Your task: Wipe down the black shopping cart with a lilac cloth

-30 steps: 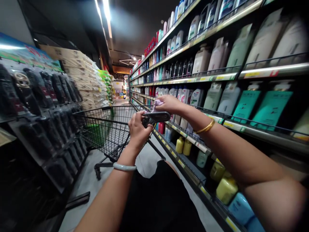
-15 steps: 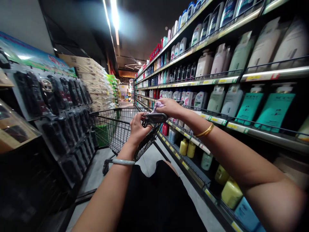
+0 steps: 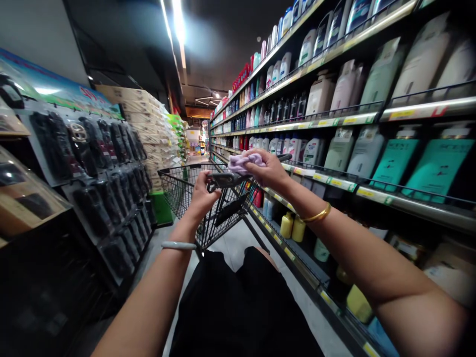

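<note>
A black wire shopping cart point(image 3: 178, 191) stands in front of me, its handle point(image 3: 225, 179) running crosswise. My left hand point(image 3: 204, 192) is closed around the left end of the handle. Bunched in my right hand point(image 3: 267, 169) is a light purple cloth point(image 3: 243, 162), which lies over the handle's right part. The fingertips of that hand are partly hidden by the cloth's folds. A pale bangle point(image 3: 178, 245) circles my left wrist and a gold one point(image 3: 318, 213) my right.
Shelves point(image 3: 345, 119) of shampoo and lotion bottles line the right side, close to my right arm. On the left hangs a rack of dark packaged goods point(image 3: 100, 198), with stacked cartons point(image 3: 137, 129) beyond. A grey tiled floor point(image 3: 226, 238) runs down the aisle.
My left hand has shifted left with the end of the handle. The cloth in my right hand is spread wider and shows more. The cart has turned and sits further right.
</note>
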`<move>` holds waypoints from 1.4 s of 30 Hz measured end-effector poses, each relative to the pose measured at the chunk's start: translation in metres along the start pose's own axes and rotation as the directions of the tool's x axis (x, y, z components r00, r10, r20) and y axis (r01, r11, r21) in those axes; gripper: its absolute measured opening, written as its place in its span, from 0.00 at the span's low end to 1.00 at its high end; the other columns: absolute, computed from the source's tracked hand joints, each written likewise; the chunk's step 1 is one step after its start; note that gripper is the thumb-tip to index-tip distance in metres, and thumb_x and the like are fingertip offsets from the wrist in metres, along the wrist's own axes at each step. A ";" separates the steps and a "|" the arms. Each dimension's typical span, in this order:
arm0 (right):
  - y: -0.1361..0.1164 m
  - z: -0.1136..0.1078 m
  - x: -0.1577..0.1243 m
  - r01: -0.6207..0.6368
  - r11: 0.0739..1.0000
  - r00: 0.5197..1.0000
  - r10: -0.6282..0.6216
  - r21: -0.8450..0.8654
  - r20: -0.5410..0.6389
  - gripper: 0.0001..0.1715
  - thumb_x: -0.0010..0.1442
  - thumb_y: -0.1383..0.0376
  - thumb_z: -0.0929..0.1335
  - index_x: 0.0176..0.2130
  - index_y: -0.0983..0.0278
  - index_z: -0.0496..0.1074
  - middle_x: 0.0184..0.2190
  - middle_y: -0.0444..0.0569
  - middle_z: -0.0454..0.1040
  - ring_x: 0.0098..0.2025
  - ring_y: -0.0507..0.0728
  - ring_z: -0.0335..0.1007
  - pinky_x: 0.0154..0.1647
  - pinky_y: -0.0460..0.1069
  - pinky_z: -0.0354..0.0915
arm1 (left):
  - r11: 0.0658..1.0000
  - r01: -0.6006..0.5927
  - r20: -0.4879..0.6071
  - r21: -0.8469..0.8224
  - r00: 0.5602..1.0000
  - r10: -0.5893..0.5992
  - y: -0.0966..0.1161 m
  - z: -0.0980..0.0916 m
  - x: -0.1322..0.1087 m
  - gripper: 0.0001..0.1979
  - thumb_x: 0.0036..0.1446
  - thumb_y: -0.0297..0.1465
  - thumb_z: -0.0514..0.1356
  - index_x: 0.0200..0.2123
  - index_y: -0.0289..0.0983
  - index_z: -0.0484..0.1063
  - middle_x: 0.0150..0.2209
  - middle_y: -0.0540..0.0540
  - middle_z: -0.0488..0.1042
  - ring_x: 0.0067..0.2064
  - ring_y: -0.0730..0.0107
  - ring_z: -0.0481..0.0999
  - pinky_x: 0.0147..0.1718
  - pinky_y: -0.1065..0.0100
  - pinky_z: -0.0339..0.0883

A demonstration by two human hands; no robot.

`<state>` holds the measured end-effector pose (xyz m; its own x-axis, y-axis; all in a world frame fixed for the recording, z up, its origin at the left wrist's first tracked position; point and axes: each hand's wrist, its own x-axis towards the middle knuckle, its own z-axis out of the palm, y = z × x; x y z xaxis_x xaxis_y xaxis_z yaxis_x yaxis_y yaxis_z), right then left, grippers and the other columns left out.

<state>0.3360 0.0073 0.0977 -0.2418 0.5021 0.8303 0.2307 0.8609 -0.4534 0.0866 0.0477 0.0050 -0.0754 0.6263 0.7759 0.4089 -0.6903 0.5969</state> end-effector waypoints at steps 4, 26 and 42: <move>-0.005 -0.008 -0.009 0.112 0.982 0.994 -0.112 -0.152 0.011 0.13 0.62 0.52 0.73 0.42 0.57 0.77 0.46 0.49 0.80 0.52 0.61 0.74 0.61 0.61 0.66 | 0.999 0.017 0.082 -0.032 0.997 -0.014 0.003 -0.023 0.001 0.33 0.46 0.32 0.68 0.57 0.45 0.69 0.55 0.43 0.75 0.56 0.55 0.76 0.64 0.50 0.69; -0.028 0.049 0.040 -0.045 0.692 0.981 0.166 -0.720 0.098 0.21 0.69 0.54 0.66 0.45 0.60 0.86 0.46 0.52 0.85 0.46 0.58 0.77 0.41 0.50 0.61 | 0.813 -0.088 -0.100 0.575 0.979 0.177 0.096 -0.016 0.026 0.23 0.69 0.44 0.52 0.29 0.40 0.79 0.28 0.40 0.78 0.29 0.59 0.70 0.32 0.63 0.46; -0.023 0.076 0.071 0.017 0.754 0.954 0.184 -0.656 0.236 0.25 0.70 0.50 0.64 0.43 0.60 0.85 0.43 0.51 0.85 0.43 0.58 0.77 0.37 0.50 0.60 | 0.870 -0.131 -0.088 0.476 0.977 0.195 0.069 -0.053 0.039 0.24 0.68 0.44 0.50 0.29 0.39 0.79 0.26 0.44 0.77 0.31 0.63 0.72 0.32 0.65 0.54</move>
<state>0.2418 0.0295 0.1420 -0.4107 0.6570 0.6322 0.7884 0.6042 -0.1156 0.0640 0.0054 0.0872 -0.0742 0.4450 0.8925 0.7983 -0.5099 0.3206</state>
